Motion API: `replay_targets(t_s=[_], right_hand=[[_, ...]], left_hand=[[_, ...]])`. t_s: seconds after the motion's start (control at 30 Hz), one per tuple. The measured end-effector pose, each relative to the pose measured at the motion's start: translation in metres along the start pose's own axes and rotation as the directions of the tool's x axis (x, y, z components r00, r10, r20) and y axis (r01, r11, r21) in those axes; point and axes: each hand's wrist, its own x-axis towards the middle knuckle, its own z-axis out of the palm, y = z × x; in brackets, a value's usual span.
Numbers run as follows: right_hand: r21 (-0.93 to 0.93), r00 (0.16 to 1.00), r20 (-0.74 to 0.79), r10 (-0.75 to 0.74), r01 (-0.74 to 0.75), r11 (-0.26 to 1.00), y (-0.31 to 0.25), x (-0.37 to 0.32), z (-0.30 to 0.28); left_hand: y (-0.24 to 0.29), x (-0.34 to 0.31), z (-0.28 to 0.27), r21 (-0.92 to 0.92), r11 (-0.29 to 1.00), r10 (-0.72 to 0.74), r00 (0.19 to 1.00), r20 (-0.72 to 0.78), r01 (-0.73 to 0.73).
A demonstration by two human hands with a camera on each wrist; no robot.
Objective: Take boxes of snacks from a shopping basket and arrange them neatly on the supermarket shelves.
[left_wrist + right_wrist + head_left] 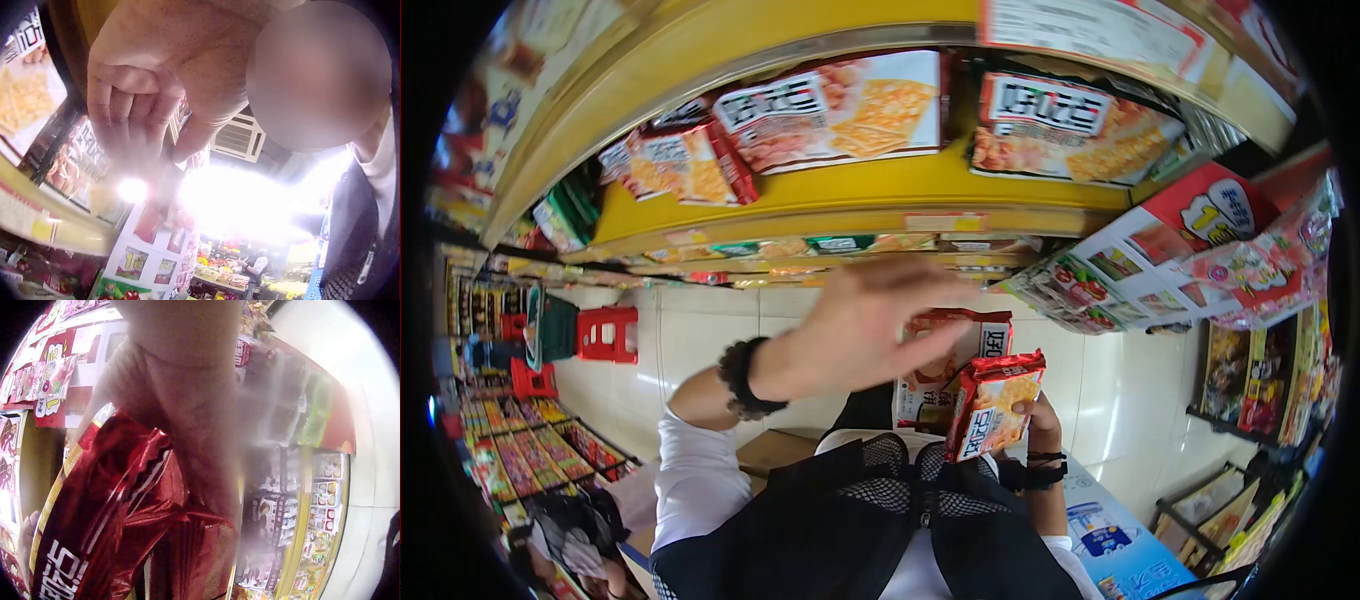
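Observation:
My left hand (865, 325) is held out in front of my chest, below the yellow shelf, with nothing in it. In the left wrist view its fingers (134, 115) are extended and loosely bent. Lower right, my right hand (1042, 422) grips a red-edged pack of crackers (1003, 400) by its side, thumb on the printed front. A larger cracker pack (930, 355) shows behind that one, partly covered by it and by my left hand. Seen from the right wrist, the shiny red wrapper (125, 487) lies against the palm, and most of the fingers are hidden.
On the yellow shelf (830, 205) stand a large cracker pack (890, 105), another large pack (1080, 130) and several small packs (680, 165). A promotional board (1160, 250) juts out at right. Red stools (608, 335) stand on the tiled floor at left. A blue carton (1100, 520) sits lower right.

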Motion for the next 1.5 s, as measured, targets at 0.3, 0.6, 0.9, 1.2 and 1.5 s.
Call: replay_targets(t_s=[0.3, 0.6, 0.9, 1.2, 1.5], right_hand=[[-0.055, 1.0, -0.01, 0.007, -0.007, 0.998, 0.002, -0.013, 0.023], [-0.06, 0.999, 0.039, -0.023, 0.025, 0.998, 0.022, 0.012, 0.08], [-0.173, 0.995, 0.095, 0.03, -0.013, 0.985, 0.063, 0.053, 0.17], [-0.202, 0.998, 0.037, 0.056, -0.047, 0.978, 0.09, 0.08, 0.263], [-0.326, 0.981, -0.179, -0.074, 0.012, 0.945, 0.108, 0.066, 0.266]], left_hand=[[-0.008, -0.146, 0.018, -0.045, 0.908, -0.416, 0.883, -0.218, 0.417], [-0.044, -0.265, 0.052, -0.422, 0.406, -0.801, 0.538, 0.262, 0.811], [-0.085, -0.314, 0.01, -0.838, 0.274, -0.686, 0.707, 0.174, 0.472], [-0.122, -0.354, -0.03, -0.886, 0.237, -0.621, 0.763, 0.178, 0.399], [-0.142, -0.359, -0.046, -0.886, 0.288, -0.585, 0.799, 0.137, 0.363]])
